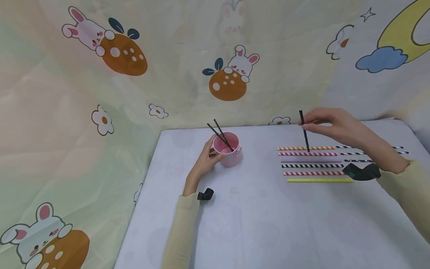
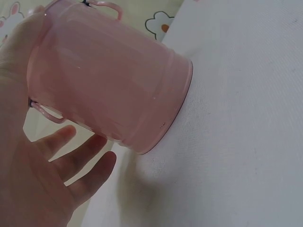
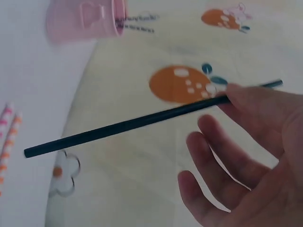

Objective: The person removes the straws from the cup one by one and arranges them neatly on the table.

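A pink bucket-shaped cup (image 1: 231, 158) with small side handles stands on the table, two black dotted straws (image 1: 221, 137) leaning inside it. My left hand (image 1: 205, 158) grips the cup near its rim from the left. In the left wrist view, several fingers (image 2: 90, 182) of that hand are off the cup wall. My right hand (image 1: 336, 123) pinches a plain dark straw (image 1: 305, 132) near its upper end, between thumb and forefinger. The straw hangs nearly upright over the back of the straw rows; in the right wrist view its whole lower length (image 3: 118, 127) shows.
Paper straws lie in rows on the right: orange (image 1: 305, 148), pink (image 1: 307, 154), lilac, black-striped (image 1: 312, 166), red-striped (image 1: 312, 173) and yellow (image 1: 319, 181). More black-and-white straws (image 1: 352, 153) lie partly under the right arm. A patterned cloth (image 1: 188, 56) hangs behind the white table (image 1: 255, 224).
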The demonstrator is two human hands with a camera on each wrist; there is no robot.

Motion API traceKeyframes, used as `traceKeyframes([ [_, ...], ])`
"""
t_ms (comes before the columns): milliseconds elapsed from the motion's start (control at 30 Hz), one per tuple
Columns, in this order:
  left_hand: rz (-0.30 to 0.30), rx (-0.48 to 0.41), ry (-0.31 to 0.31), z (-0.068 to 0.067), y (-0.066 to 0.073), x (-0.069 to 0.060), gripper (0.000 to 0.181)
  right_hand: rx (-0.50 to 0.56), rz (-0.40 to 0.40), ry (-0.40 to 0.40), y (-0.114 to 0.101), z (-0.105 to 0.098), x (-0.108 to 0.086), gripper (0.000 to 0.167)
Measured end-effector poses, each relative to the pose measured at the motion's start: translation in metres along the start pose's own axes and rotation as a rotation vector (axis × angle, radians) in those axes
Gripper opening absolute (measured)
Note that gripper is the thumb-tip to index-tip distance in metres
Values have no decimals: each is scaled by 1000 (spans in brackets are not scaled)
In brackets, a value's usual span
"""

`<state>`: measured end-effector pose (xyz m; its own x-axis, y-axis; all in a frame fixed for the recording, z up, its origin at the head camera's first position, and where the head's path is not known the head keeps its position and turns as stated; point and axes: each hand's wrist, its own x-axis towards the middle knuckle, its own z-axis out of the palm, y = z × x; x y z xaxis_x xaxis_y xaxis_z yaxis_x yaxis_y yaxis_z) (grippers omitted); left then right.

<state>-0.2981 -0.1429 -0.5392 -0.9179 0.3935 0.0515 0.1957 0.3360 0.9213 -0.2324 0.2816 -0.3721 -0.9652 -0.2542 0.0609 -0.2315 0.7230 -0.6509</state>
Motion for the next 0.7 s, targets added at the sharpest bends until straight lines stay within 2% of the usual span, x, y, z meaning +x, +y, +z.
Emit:
traceKeyframes([
  [200,2,2,0,1,-1,0,82,-146,62,-45,26,-15,-24,36],
  [333,-1,0,5,0,-1,0,82,-252,118,-80,45,-14,-34,40],
  [400,6,-3,7,0,-1,-1,83,-312,120,-78,55,-12,-38,38],
  [567,10,0,6,0,0,0,83,-511,93,-54,84,-3,-51,30],
  [700,4,-7,1,0,0,0,83,-647,-1,-8,108,5,-65,24],
])
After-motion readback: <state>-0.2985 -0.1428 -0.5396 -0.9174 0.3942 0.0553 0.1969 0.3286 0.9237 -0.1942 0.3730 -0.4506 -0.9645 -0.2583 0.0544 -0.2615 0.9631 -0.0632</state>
